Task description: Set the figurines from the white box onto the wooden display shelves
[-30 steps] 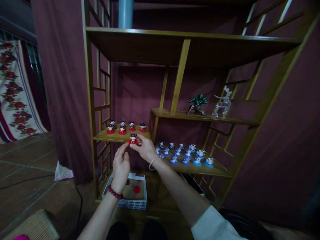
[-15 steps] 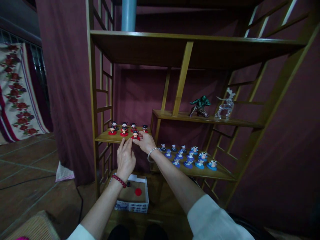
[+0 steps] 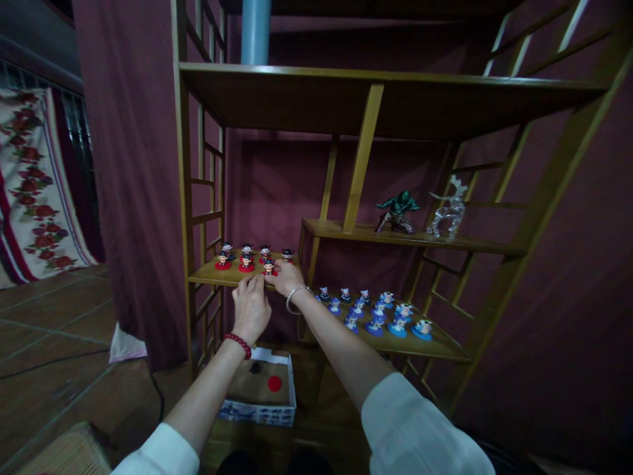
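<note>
On the left shelf (image 3: 202, 273) stands a small dark-haired figurine (image 3: 269, 266) on a red round base, close to the front edge. My right hand (image 3: 287, 277) grips it from its right side, thumb low at the base and fingers behind. Just below and left of it, my left hand (image 3: 251, 309) has its fingers reaching up to the shelf edge, holding nothing that I can see. Similar figurines stand in rows to the left and behind, among them a front one (image 3: 246, 263) and one in the corner (image 3: 223, 260). Another figurine (image 3: 287, 254) shows behind my right fingers.
An open box (image 3: 267, 414) below holds a red disc (image 3: 275, 383) and a small dark piece (image 3: 255, 368). Blue and purple figurines (image 3: 374, 324) fill the lower right shelf. Above them are a green statuette (image 3: 398, 212) and a clear deer figure (image 3: 449, 210). A curtain (image 3: 133, 198) hangs left.
Both hands stay at the same figurine, which has hardly moved. My left fingers have shifted slightly along the shelf edge. The view has tilted a little.
</note>
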The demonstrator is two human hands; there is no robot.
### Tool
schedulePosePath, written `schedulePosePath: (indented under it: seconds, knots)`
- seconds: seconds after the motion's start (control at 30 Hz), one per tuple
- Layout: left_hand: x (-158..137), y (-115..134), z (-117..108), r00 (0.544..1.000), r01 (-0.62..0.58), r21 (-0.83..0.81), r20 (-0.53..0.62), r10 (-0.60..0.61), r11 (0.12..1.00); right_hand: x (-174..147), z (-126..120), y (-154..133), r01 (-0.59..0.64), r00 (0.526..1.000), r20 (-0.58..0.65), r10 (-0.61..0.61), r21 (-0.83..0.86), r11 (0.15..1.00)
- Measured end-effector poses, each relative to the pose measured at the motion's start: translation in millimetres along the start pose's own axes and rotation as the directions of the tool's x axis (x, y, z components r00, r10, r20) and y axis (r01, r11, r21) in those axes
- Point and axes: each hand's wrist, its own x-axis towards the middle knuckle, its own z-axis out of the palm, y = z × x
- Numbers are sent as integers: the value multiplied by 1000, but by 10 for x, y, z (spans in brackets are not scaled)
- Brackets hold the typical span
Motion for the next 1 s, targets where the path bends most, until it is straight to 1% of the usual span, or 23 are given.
schedulePosePath:
  seconds: [0.23,0.5,0.67,0.83,1.0]
  knots:
    - [90,-22,24,998,10,-22,70,-8,1000,76,2,-9,-33,999,6,33,-34,999]
    - [118,-28,2,996,27,-24,91,-24,999,174,66,13,-45,999,-4,45,-32,998]
    - [143,-22,-77,994,-18,49,107,13,999,239,114,21,-53,999,-7,52,-36,998]
    - [198,5,-156,987,-10,142,160,-13,990,289,156,31,-80,997,-22,79,-25,997]
    - [261,0,-186,981,-20,170,194,-13,985,306,180,43,-90,996,-20,89,-18,996]
